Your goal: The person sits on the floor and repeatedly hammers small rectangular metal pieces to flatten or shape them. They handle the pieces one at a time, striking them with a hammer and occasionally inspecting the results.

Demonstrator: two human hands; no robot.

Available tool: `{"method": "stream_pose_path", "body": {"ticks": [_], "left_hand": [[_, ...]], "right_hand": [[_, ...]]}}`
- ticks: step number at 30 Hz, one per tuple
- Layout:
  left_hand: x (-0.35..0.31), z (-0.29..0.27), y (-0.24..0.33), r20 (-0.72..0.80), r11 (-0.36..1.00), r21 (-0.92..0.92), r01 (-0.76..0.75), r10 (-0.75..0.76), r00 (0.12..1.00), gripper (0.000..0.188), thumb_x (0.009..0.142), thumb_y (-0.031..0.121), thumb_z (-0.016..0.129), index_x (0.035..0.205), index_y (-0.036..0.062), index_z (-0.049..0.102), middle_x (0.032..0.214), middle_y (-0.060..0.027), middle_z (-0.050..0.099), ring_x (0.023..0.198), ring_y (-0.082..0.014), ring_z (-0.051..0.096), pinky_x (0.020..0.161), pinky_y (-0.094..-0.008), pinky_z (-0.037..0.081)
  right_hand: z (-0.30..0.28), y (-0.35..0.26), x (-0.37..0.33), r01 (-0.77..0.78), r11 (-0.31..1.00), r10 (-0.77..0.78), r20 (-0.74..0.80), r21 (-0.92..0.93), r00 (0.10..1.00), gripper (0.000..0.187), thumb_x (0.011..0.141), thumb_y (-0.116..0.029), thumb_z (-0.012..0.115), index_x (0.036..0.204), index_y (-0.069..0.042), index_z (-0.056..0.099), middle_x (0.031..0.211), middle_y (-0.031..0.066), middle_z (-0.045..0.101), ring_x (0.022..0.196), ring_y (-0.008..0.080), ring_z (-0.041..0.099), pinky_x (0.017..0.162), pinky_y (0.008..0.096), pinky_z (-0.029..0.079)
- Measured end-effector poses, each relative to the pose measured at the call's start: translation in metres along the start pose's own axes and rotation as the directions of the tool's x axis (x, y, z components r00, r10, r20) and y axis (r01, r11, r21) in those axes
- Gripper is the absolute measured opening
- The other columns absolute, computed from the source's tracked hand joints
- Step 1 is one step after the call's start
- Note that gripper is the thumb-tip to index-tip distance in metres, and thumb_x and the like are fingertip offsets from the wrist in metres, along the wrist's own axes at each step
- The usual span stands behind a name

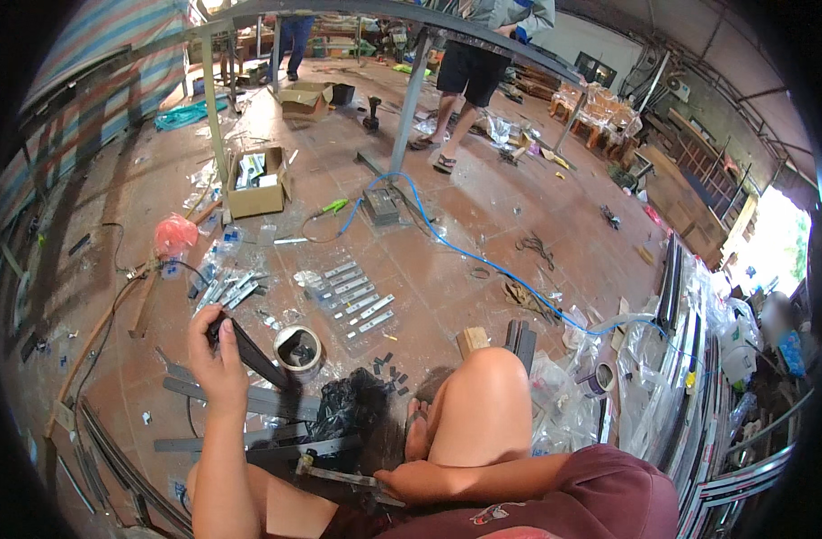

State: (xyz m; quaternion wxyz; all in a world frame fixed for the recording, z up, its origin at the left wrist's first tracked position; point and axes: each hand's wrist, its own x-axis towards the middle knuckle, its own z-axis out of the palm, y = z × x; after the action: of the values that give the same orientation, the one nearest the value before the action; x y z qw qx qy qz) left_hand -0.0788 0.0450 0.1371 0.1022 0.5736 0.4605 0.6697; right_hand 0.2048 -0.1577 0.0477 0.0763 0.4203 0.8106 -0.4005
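My left hand (217, 352) is raised at the left with its fingers wrapped round one end of a long dark profile bar (256, 357). The bar slants down to the right, close beside a white-rimmed round tub (298, 349) with dark pieces in it. Low in front of my body, my right hand (395, 478) is closed on the handle of a hammer (337, 473); its head points left. Between my legs lie a black plastic bag (348, 402) and flat grey bars (240, 395). Several small black pieces (390, 373) are scattered beside the bag.
Rows of metal strips (357, 296) lie on the tiled floor ahead. A blue hose (483, 256) crosses to the right. Open cardboard boxes (258, 199), a cordless drill (371, 115) and a metal frame table (411, 99) stand farther off, near a standing person (469, 76). Long profiles (689, 395) line the right.
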Motion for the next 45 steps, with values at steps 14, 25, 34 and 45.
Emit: {"method": "stream_pose_path", "body": {"ticks": [14,25,34,45], "left_hand": [[0.006,-0.006,0.007,0.129,0.969,0.2,-0.146,0.122,0.984,0.022,0.096,0.005,0.062,0.118,0.0013,0.061,0.107,-0.0127,0.069,0.095,-0.0216,0.066,0.083,-0.0327,0.052],[0.002,0.016,0.003,-0.005,0.991,-0.09,0.094,-0.095,0.995,0.021,0.096,0.004,0.059,0.117,0.0009,0.06,0.11,-0.0111,0.065,0.102,-0.0212,0.061,0.093,-0.0342,0.047],[0.001,0.011,0.011,0.12,0.983,0.119,-0.138,0.123,0.985,0.048,0.091,0.004,0.067,0.136,0.0026,0.052,0.109,-0.0158,0.067,0.1,-0.0323,0.064,0.09,-0.0425,0.049],[0.007,0.005,0.022,0.141,0.99,0.122,-0.064,0.047,0.989,0.033,0.089,0.01,0.07,0.12,0.0026,0.063,0.102,-0.0145,0.064,0.097,-0.0325,0.062,0.088,-0.0403,0.049]], "right_hand": [[-0.005,-0.007,0.003,-0.017,0.997,0.023,0.083,-0.07,0.996,0.054,0.091,-0.024,0.059,0.14,-0.004,0.045,0.09,0.0245,0.07,0.084,0.0434,0.07,0.071,0.055,0.053],[-0.017,-0.027,0.001,-0.095,0.982,0.125,0.188,-0.161,0.974,0.06,0.095,-0.026,0.055,0.146,-0.002,0.037,0.096,0.0233,0.071,0.088,0.0417,0.071,0.074,0.0526,0.055],[-0.01,-0.022,0.007,-0.12,0.976,0.152,0.171,-0.183,0.974,0.061,0.094,-0.028,0.056,0.148,-0.007,0.037,0.099,0.0237,0.072,0.091,0.0402,0.071,0.076,0.0525,0.055],[0.002,-0.01,0.011,-0.128,0.964,0.168,0.161,-0.232,0.973,0.053,0.096,-0.034,0.054,0.144,-0.012,0.044,0.091,0.0225,0.072,0.082,0.0399,0.072,0.071,0.0536,0.055]]}}
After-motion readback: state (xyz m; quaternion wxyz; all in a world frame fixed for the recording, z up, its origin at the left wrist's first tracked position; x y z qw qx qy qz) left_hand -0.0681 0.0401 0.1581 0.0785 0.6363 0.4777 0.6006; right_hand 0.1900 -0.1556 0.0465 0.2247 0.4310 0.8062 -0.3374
